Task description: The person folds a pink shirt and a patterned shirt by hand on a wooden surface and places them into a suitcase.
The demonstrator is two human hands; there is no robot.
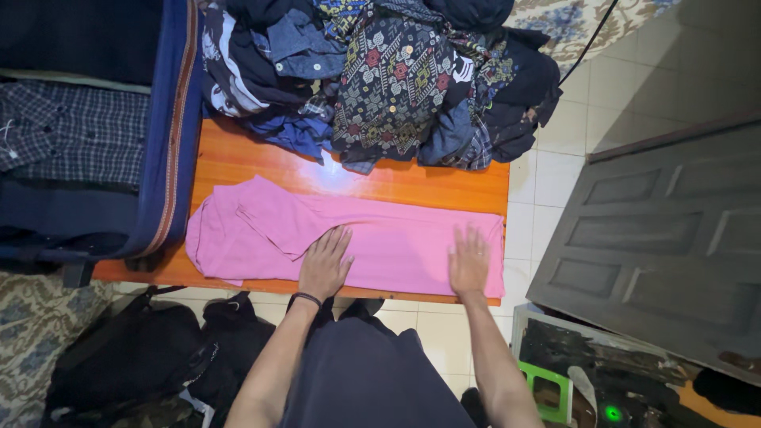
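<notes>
- I am pressing my left hand point(323, 265) flat, fingers spread wide, on the pink garment point(372, 238) at the lower centre of the frame.
- My right hand point(469, 261) is lying open and flat on the same garment, nearer its right end, holding nothing.
- The garment is lying folded lengthwise across the orange table point(246, 158).
- A clothes pile point(380, 79) is sitting on the table at the upper centre.
- A black bag point(127, 357) is lying at the lower left.
</notes>
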